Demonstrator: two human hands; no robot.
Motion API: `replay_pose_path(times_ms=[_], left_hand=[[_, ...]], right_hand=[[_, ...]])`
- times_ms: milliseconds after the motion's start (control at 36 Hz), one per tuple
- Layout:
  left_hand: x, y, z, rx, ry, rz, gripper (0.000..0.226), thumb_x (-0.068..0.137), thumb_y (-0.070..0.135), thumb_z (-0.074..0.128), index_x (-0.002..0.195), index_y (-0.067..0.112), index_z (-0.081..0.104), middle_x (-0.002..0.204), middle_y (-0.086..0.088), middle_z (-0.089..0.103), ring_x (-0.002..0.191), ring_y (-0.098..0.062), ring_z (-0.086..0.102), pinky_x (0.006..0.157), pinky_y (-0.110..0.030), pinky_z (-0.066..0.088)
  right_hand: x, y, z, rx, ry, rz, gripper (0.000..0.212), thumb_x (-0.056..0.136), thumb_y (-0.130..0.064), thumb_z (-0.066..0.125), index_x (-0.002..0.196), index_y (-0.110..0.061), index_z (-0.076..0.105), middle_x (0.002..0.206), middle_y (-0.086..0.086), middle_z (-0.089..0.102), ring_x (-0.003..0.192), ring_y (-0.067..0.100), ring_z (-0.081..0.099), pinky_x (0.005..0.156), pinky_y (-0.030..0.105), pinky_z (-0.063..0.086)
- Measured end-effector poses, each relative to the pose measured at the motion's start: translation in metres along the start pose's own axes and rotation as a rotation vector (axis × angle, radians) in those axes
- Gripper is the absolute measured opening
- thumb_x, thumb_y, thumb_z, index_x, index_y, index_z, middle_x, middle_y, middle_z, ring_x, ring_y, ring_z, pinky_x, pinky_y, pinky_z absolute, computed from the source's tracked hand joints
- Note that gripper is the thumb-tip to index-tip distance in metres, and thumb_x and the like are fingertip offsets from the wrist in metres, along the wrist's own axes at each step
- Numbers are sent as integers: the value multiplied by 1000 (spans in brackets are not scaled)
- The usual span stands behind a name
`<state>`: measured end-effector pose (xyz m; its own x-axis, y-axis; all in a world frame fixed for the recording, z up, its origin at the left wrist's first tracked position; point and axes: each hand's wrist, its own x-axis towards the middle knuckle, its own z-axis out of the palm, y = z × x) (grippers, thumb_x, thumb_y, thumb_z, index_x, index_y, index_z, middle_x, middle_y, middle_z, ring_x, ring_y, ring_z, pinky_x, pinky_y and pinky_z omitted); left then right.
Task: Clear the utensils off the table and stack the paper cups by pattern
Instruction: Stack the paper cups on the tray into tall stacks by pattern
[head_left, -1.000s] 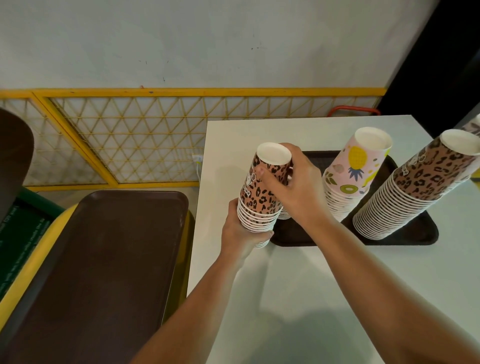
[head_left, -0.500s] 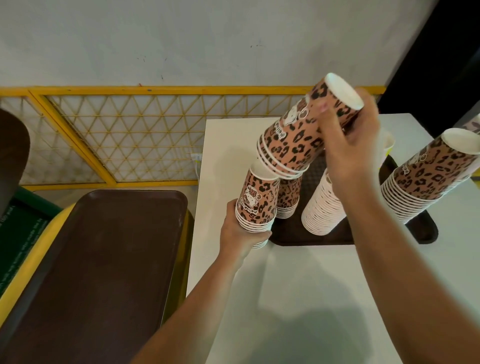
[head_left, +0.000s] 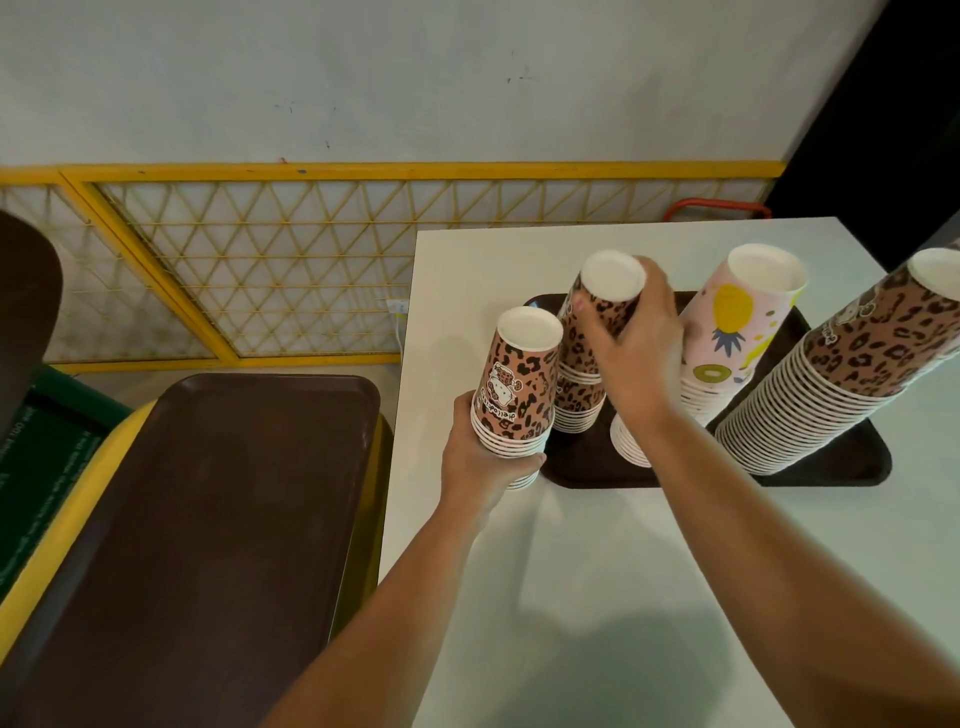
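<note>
My left hand (head_left: 480, 457) grips a short leopard stack (head_left: 517, 395) near its base, fingers curled round the lower rims; that stack stands upside down just off the tray's (head_left: 831, 467) left edge, by the near-left corner, over the white surface (head_left: 597, 571); I cannot tell whether it touches the surface. My right hand (head_left: 631, 353) is wrapped round a second leopard stack (head_left: 589, 364), thumb on its left side and fingers round the top cups; this one sits on the tray at its left end, just behind the first. To its right on the tray leans a pink fruit stack (head_left: 727, 338), partly hidden by my right wrist; further right, at the tray's right end, a tall leopard stack (head_left: 831, 384) tilts toward the right edge of view. Left of the tray, off the surface, a second brown tray (head_left: 197, 519) lies on a yellow stand (head_left: 47, 519); behind it runs a yellow lattice fence (head_left: 260, 260).
</note>
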<state>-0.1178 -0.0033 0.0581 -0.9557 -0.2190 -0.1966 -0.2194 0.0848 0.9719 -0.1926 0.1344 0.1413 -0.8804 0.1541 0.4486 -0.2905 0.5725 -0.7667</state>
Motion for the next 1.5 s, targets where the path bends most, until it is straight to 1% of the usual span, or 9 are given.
replay_pose_path(times_ms=[194, 389, 472, 611, 917, 1167, 1278, 1417, 1500], left_hand=[[0, 3, 2, 2, -10, 13, 83, 54, -1, 87, 110, 38, 39, 104, 20, 57, 102, -8, 56, 87, -29, 49], [-3, 6, 4, -14, -6, 23, 84, 49, 6, 88, 114, 34, 42, 105, 17, 60, 101, -6, 59, 85, -30, 51], [-5, 7, 5, -24, -6, 22, 81, 47, 9, 87, 108, 39, 43, 104, 17, 61, 101, -6, 59, 84, -30, 52], [-7, 9, 5, 3, -11, 34, 76, 54, 4, 89, 100, 44, 43, 99, 20, 60, 95, 3, 58, 81, -23, 51], [-8, 8, 6, -7, -12, 22, 77, 54, -1, 87, 107, 36, 45, 99, 17, 62, 96, -4, 61, 83, -30, 52], [-6, 7, 3, 5, -7, -2, 82, 51, 5, 88, 110, 37, 42, 103, 14, 60, 101, -14, 59, 84, -31, 51], [-5, 6, 1, 9, -8, 2, 83, 55, 1, 87, 115, 33, 40, 104, 15, 57, 106, -15, 57, 88, -32, 50], [-3, 6, 1, 0, -2, 9, 82, 55, 1, 87, 114, 33, 40, 103, 16, 57, 104, -14, 58, 86, -30, 50], [-2, 6, 1, -9, -3, 14, 83, 54, 0, 87, 113, 34, 40, 104, 15, 58, 105, -15, 58, 89, -34, 52]], right_hand=[[-9, 19, 9, -63, -118, 89, 68, 81, -33, 68, 135, -5, 39, 131, 11, 52, 124, 24, 46, 100, 27, 36], [-26, -16, -7, 111, -135, -28, 63, 85, -54, 47, 136, -16, 40, 128, -5, 56, 120, 4, 49, 98, 12, 37], [-35, -29, -7, 79, -287, 2, 63, 80, -49, 64, 133, -20, 43, 116, -13, 55, 110, 2, 50, 87, 3, 36], [-38, -36, -6, 51, -330, 24, 60, 72, -38, 75, 124, -17, 52, 113, -4, 61, 107, 10, 55, 91, 31, 49], [-27, -44, -16, 88, -223, 6, 55, 76, -38, 72, 121, -16, 52, 109, 0, 63, 105, 15, 57, 84, 23, 46], [10, -67, -44, 246, 56, -7, 38, 79, -33, 69, 111, -24, 52, 96, -21, 60, 90, -14, 57, 77, 7, 45], [26, -62, -46, 209, 174, -32, 51, 79, -41, 66, 118, -11, 52, 108, -3, 62, 101, 7, 58, 86, 23, 49], [22, -37, -28, 42, 104, -20, 57, 79, -38, 68, 125, -11, 50, 116, 3, 61, 105, 13, 56, 85, 18, 43], [14, -21, -16, -34, 56, 27, 60, 80, -37, 68, 129, -11, 46, 122, 6, 58, 113, 20, 54, 95, 29, 42]])
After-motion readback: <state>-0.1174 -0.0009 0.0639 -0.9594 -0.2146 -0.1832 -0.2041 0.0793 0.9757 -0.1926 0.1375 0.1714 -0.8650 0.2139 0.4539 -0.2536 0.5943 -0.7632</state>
